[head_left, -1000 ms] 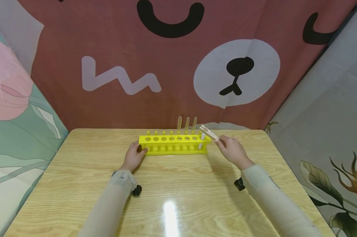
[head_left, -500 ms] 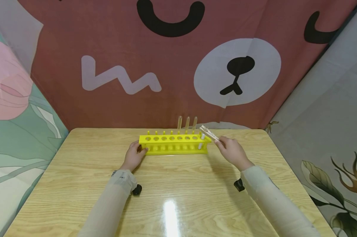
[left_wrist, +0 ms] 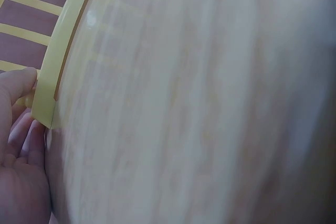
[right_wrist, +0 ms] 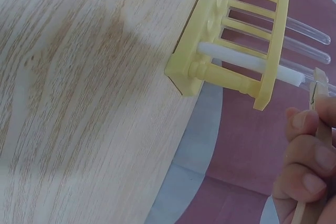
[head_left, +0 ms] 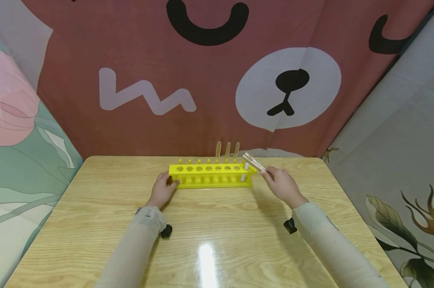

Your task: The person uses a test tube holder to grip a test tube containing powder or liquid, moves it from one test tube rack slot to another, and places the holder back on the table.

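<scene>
A yellow test tube rack [head_left: 209, 185] stands at the table's far side. My left hand [head_left: 161, 190] grips its left end, thumb on the front and fingers behind, as the left wrist view shows. In my right hand [head_left: 283, 185] is a wooden test tube holder [head_left: 255, 162], its handle between curled fingers and thumb. The holder's tip lies right at the upper end of a tube with white filling [right_wrist: 247, 61] in the rack's rightmost hole. That tube stands slightly tilted, its upper part clear and partly hidden by the holder.
Three clear test tubes [head_left: 218, 149] stand upside down on pegs along the rack's back right. The other holes to the left hold no tubes. A printed cloth [head_left: 159, 136] hangs right behind the table's [head_left: 217, 224] far edge.
</scene>
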Demonstrator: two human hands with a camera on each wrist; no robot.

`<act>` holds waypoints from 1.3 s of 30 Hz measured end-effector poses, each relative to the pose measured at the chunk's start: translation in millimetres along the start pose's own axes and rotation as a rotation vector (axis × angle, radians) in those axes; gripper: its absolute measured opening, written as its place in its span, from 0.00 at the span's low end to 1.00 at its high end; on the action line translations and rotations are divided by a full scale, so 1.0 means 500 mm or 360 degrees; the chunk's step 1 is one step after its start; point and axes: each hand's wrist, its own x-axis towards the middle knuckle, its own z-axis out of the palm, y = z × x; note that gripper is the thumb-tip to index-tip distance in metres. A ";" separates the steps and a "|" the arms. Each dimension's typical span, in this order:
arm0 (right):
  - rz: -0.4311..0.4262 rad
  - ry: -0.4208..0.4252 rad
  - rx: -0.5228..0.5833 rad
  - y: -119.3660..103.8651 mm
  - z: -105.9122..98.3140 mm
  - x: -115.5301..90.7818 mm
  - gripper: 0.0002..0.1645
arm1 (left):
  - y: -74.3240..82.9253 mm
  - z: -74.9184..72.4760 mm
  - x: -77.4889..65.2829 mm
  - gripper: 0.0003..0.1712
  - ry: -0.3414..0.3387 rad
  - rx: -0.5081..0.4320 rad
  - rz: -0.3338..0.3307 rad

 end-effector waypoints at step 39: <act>-0.0030 0.0040 0.0006 -0.014 -0.019 0.008 0.16 | -0.005 0.001 0.002 0.30 0.0014 -0.0023 0.0017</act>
